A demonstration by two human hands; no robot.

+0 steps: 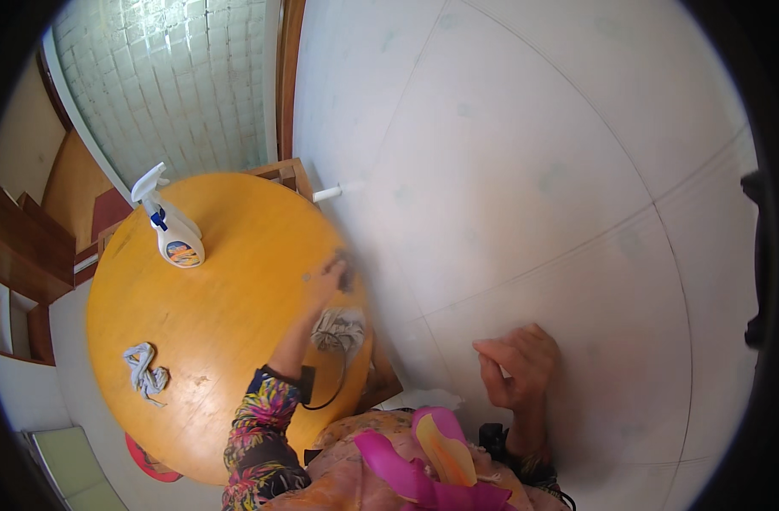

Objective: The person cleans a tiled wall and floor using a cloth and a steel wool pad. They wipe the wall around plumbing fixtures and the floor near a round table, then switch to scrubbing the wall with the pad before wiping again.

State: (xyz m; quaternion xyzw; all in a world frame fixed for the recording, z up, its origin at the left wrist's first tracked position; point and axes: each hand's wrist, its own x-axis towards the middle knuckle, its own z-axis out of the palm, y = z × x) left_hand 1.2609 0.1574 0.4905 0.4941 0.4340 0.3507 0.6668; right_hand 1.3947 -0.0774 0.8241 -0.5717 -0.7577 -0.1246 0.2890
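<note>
My left hand (328,278) reaches across the round yellow wooden table (236,315) to its right edge. Its fingers are bent over a small dark grey scrubber (346,271), blurred by motion; its exact kind does not show. Beside my left forearm a crumpled grey-beige cloth (338,330) lies near the same edge. My right hand (519,364) hovers to the right of the table, fingers curled loosely in toward the thumb, with nothing visible in it. A white spray bottle (182,238) stands at the table's far left. Nearer, a twisted light grey cloth (144,373) rests on the tabletop.
A large pale surface with thin seams (526,187) spreads to the right of the table. Behind the table are a glazed panel (177,85) and a wooden chair part (296,177). Part of a red stool (151,460) shows under the near left edge. A thin black cable (334,392) hangs by my left wrist.
</note>
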